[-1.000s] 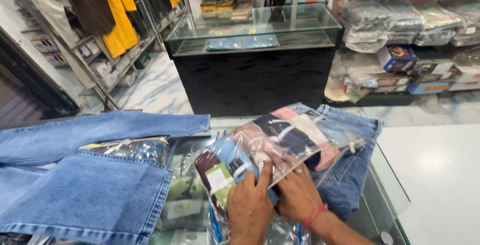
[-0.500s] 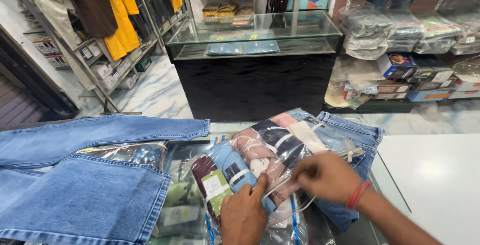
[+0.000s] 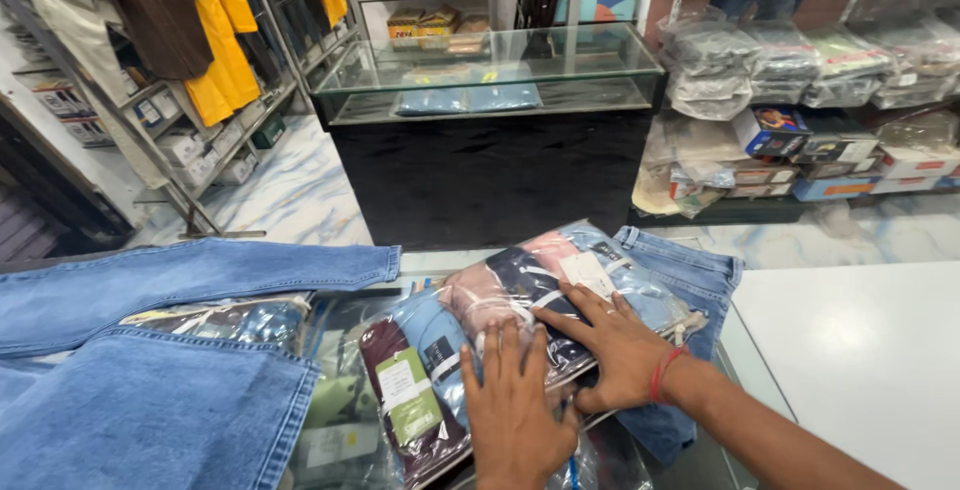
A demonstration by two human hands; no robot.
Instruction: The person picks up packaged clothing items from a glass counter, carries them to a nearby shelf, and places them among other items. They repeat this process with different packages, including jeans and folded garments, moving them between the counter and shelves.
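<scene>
Left hand (image 3: 515, 415), right hand (image 3: 610, 345) flat on packet (image 3: 480, 320).

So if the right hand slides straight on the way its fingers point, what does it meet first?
The right hand lies flat on the clear garment pack, fingers pointing up-left; it would probably meet the white tag first.

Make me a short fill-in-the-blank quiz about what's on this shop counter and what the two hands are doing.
1. Both hands, the left hand and the right hand, press flat on a clear ____ packet of folded clothes.
2. The right wrist wears a ____ thread band.
3. The trousers spread on the left of the counter are blue ____.
4. The display case across the aisle has a ____ top.

Missing words: plastic; red; jeans; glass
</scene>
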